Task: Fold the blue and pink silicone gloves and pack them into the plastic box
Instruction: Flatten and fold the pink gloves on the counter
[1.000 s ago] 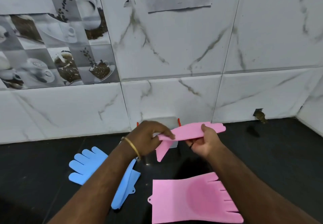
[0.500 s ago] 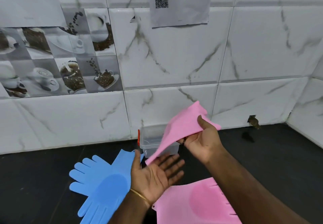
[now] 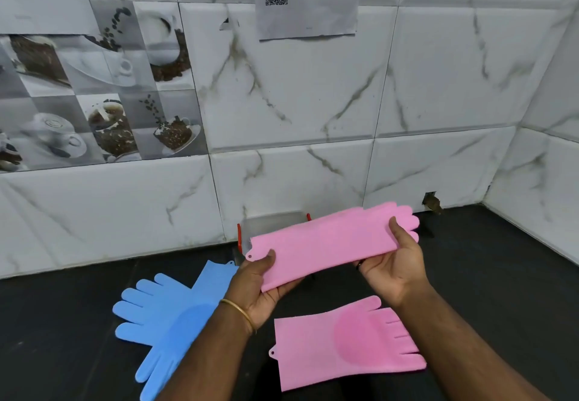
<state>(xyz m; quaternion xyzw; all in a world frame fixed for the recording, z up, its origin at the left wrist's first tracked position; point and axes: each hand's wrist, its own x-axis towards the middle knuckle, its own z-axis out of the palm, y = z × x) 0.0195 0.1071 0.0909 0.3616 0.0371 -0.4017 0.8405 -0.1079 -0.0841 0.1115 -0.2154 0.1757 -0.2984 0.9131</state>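
- Folding the first pink glove (image 3: pixel 332 241) looks to be the step in hand: you hold it in the air between both hands, above the counter (image 3: pixel 501 275) and in front of the box (image 3: pixel 275 223).
- Your left hand (image 3: pixel 260 281) grips the cuff end, thumb on top and fingers curled beneath; your right hand (image 3: pixel 391 262) grips the finger end the same way.
- The glove's long axis runs left to right, rising slightly toward the right; cuff and hang tab point left, fingertips point right toward the corner.
- It seems already doubled lengthwise into a narrow strip, though you cannot tell this for certain.
- The next move likely calls for bringing the two ends together to halve its length, then lowering it into the box, which is mostly hidden behind the glove.
- The second pink glove (image 3: pixel 344 344) lies flat near you, cuff left, fingers right.
- Two blue gloves (image 3: pixel 163 316) lie overlapped on the counter to your left, fingers pointing left and toward you; none is packed yet.
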